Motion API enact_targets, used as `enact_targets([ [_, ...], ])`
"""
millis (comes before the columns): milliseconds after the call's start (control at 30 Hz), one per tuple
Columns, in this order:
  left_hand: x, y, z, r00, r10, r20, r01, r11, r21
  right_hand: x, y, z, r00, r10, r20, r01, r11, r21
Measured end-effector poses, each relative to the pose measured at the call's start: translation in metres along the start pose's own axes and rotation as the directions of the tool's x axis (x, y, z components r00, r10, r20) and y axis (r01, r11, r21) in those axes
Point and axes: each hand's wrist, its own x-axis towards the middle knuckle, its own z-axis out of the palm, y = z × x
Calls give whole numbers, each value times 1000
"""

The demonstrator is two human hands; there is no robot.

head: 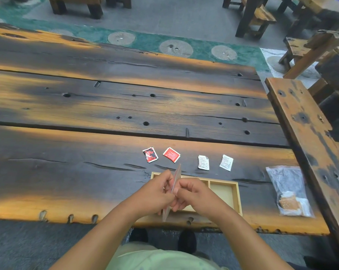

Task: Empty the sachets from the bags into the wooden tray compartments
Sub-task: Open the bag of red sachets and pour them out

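My left hand (158,191) and my right hand (192,195) both pinch a clear plastic bag (176,177), held edge-on above the wooden tray (236,195). The tray lies at the table's near edge, and my hands hide its left compartments. Its right compartment shows bare wood. Beyond the tray lie two red sachets (150,154) (171,154) and two white sachets (203,162) (226,162). A second clear bag (287,189) with tan and white sachets inside lies to the right of the tray.
The dark, scorched wooden table (106,114) stretches far ahead and to the left. A wooden bench (305,129) runs along its right side. More benches and tables stand on the grey floor beyond.
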Motion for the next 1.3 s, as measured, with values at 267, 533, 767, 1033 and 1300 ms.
enact_targets([
  [267,2,-3,12,980,63,-187,-73,996,-47,3,-3,-4,1000,20,-11,-18,993,120],
  [533,6,0,13,965,113,-235,-158,970,-184,7,-1,-2,999,41,11,-42,974,224],
  [767,2,12,14,983,104,-151,-161,884,-439,10,-1,4,998,24,-57,-2,935,353],
  [1033,10,9,8,980,82,-183,-149,909,-389,10,-7,-5,987,40,-157,13,946,325],
  [1300,10,8,-11,971,20,-239,-96,945,-312,10,-11,-27,957,93,-276,-30,974,224],
])
